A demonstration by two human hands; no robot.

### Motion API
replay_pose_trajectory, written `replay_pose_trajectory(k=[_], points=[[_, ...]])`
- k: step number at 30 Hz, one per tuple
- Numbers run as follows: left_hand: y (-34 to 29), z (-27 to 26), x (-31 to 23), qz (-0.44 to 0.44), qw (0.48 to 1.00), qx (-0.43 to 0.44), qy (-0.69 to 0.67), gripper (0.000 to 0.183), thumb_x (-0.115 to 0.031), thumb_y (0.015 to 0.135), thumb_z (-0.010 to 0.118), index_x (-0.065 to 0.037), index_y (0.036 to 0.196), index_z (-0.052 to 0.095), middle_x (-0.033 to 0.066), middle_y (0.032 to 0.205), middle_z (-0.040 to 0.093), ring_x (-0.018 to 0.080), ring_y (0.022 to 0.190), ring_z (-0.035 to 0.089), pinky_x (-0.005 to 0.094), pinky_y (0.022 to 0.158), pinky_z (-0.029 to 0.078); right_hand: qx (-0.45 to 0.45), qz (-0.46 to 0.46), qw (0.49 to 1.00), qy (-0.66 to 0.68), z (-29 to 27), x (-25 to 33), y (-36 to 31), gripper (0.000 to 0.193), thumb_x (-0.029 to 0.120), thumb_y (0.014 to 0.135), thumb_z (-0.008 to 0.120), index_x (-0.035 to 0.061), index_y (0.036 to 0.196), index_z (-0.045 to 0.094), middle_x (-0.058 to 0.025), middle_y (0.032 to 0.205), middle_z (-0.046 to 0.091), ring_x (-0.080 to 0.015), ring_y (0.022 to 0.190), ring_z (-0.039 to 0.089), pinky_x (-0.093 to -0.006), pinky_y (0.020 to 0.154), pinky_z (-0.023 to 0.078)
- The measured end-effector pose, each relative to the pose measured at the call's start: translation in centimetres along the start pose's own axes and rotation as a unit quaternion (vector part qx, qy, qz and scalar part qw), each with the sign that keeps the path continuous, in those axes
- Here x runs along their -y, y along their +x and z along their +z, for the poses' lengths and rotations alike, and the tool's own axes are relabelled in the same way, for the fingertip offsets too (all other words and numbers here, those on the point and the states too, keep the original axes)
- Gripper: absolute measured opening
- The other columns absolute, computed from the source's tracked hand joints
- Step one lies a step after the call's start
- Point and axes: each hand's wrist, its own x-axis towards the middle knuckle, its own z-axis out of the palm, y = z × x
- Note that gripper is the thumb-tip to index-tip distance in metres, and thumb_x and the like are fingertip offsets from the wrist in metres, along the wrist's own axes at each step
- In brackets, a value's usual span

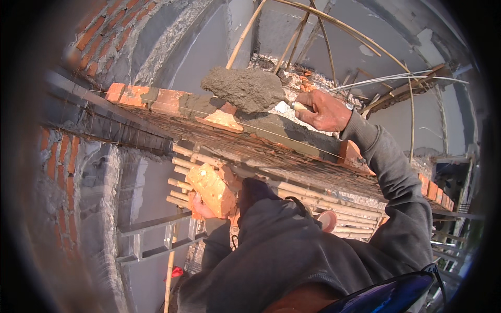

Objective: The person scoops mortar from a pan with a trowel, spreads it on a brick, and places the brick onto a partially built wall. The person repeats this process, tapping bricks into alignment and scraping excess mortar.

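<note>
My right hand (326, 110) is closed round the pale handle (298, 106) of a trowel, above the top of a brick wall. A thick heap of wet grey mortar (242, 89) hides the blade. Lower and to the left, my left hand (201, 206) grips an orange brick (211, 189), mostly covering my fingers. Under the trowel, grey mortar (297, 135) lies along the wall top. A broken brick piece (223, 120) and a tilted brick (355, 155) sit on that course, and laid bricks (133, 95) run to its left end.
A thin string (282, 136) runs along the wall's near edge. Bamboo poles (344, 211) form a platform below, with a pinkish bucket (327, 221) by it. A metal ladder (154, 240) stands at the lower left. Bent bamboo poles (365, 39) rise behind the wall.
</note>
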Motion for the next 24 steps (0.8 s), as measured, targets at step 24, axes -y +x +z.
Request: replay_pose_trajectory(k=[24], points=[[8.9, 5.6, -12.8, 0.036, 0.907, 0.412, -0.085, 0.084, -0.054, 0.094, 0.057, -0.005, 0.156, 0.030, 0.0275, 0.145, 0.044, 0.0448, 0.122, 0.055, 0.0607, 0.098, 0.050, 0.055, 0.012, 0.968, -0.245, 5.6, 6.8, -3.8, 0.026, 0.012, 0.081, 0.066, 0.0001, 0.104, 0.071, -0.0207, 0.103, 0.063, -0.0321, 0.096, 0.068, -0.0459, 0.080, 0.057]])
